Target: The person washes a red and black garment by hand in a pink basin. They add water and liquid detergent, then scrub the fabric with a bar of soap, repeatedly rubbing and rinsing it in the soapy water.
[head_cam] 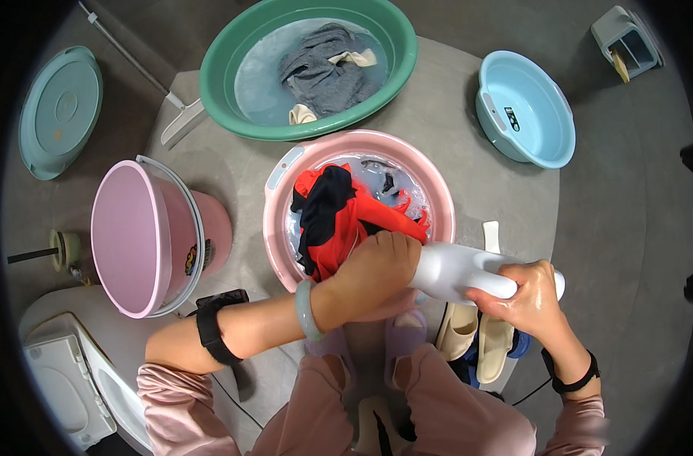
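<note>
My right hand (523,296) grips the handle of a white plastic bottle (446,273), held tilted nearly on its side. Closed about the bottle's left end is my left hand (380,262), whose fingers hide that end. Both hands are at the near right rim of a pink basin (275,228). Red and black cloth (346,219) is heaped in the basin in sudsy water, some of it rising above the surface. A pale green bangle (307,310) circles my left wrist.
Beyond stands a green tub (221,85) with grey cloth (335,74) in cloudy water. A pink bucket (127,239) and toilet (61,382) are left, with a floor squeegee (184,122) behind. At right are a light blue basin (543,125), a white-handled object (491,236) and beige slippers (494,347).
</note>
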`<control>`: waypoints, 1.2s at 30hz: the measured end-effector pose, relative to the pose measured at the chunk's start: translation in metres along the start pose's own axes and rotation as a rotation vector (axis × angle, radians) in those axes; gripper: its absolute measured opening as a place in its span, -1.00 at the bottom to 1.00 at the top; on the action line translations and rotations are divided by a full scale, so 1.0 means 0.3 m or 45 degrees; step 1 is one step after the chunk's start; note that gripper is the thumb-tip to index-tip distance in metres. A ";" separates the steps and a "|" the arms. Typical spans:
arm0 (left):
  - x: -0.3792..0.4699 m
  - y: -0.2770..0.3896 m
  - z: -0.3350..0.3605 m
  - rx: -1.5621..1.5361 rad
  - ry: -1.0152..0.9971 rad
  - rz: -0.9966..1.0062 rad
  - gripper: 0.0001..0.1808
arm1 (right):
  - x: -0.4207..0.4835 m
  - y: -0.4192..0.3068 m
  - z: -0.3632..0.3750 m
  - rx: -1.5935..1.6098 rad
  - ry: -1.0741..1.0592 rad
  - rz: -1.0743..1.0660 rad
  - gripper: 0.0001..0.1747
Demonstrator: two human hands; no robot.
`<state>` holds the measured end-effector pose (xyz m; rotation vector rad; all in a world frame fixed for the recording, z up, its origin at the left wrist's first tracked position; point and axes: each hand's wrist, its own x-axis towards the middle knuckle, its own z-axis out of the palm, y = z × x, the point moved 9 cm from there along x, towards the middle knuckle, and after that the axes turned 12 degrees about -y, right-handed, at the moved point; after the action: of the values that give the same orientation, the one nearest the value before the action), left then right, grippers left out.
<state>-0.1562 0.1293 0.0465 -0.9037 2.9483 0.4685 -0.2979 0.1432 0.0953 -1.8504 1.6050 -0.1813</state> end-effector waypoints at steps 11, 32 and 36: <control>-0.027 -0.090 0.241 -0.911 -1.065 -0.268 -0.84 | -0.012 -0.121 0.011 -0.401 0.175 -0.375 -0.54; -0.127 -0.313 0.180 -2.099 -0.755 -0.716 -0.48 | 0.003 0.060 -0.026 -0.473 0.100 0.003 -0.46; -0.151 -0.337 0.200 -2.057 -0.634 -0.697 -0.37 | 0.021 0.091 -0.029 -0.579 0.053 0.164 -0.44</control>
<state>-0.0667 0.0919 -0.0339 -1.1738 1.2783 2.5122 -0.3234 0.1335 0.0848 -2.0721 1.9049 0.2224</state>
